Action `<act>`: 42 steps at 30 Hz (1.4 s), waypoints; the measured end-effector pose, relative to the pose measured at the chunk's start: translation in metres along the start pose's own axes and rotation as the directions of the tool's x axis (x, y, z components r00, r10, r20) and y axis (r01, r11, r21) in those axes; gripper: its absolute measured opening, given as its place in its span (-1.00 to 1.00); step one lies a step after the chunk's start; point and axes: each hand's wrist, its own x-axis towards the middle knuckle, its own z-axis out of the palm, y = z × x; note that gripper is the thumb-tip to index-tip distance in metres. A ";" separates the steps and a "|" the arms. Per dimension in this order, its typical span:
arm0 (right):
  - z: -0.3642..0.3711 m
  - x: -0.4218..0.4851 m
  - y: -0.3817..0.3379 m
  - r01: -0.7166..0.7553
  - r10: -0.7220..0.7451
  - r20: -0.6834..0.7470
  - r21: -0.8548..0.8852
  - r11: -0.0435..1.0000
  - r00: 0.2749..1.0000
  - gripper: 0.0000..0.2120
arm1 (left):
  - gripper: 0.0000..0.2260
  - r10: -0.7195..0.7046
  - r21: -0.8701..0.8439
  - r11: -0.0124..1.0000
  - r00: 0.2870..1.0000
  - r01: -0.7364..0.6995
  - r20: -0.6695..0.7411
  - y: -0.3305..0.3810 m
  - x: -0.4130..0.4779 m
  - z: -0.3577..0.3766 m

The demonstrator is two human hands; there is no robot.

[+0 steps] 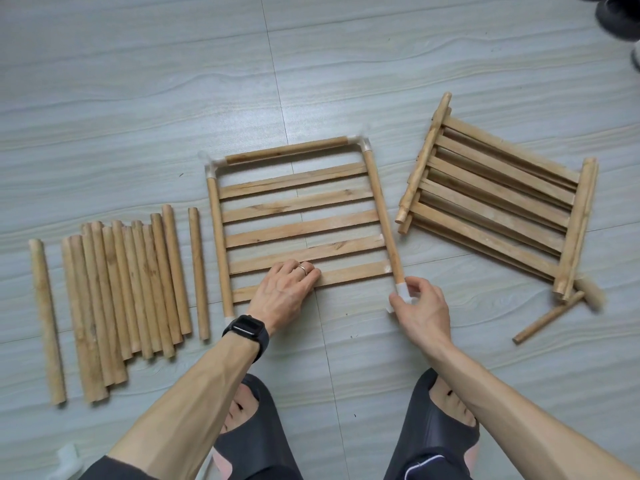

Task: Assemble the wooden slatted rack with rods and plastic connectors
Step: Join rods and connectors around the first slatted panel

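Slatted panel (298, 226) being held on the floor (138, 98), a corner piece being gripped.

The panel's five slats are being pressed flat by the open-fingered left hand (284, 292); one white connector (401, 289) at its near right corner is being pinched by the right hand (426, 310). Left of the panel roughly thirteen loose rods (117, 289) are lying, right of it one stack of panels (495, 199) and one single rod (549, 320).

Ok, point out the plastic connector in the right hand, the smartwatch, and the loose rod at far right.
plastic connector (402, 291): head view, white sleeve over the rod end.
smartwatch (246, 326): head view, dark screen.
loose rod (548, 317): head view, middle of its length.
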 end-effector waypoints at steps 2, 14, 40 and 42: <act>0.000 -0.003 0.003 -0.009 0.013 0.033 -0.115 0.993 0.999 -0.50 | -0.79 -0.008 0.004 1.000 1.000 0.008 0.025 0.000 0.002 -0.002; 0.012 -0.038 0.003 0.198 -0.253 -0.034 -0.527 0.827 0.967 -0.31 | -0.78 -0.700 -0.229 0.698 0.713 0.678 -0.022 -0.037 -0.121 -0.093; 0.084 -0.024 -0.052 0.735 -0.279 0.682 -0.647 0.201 0.676 -0.20 | -0.67 -0.988 0.014 0.028 0.025 1.000 0.152 -0.078 -0.211 -0.094; 0.082 -0.022 -0.052 0.740 -0.277 0.688 -0.646 0.187 0.671 -0.20 | -0.66 -0.984 -0.069 -0.124 -0.114 0.990 0.135 -0.090 -0.219 -0.094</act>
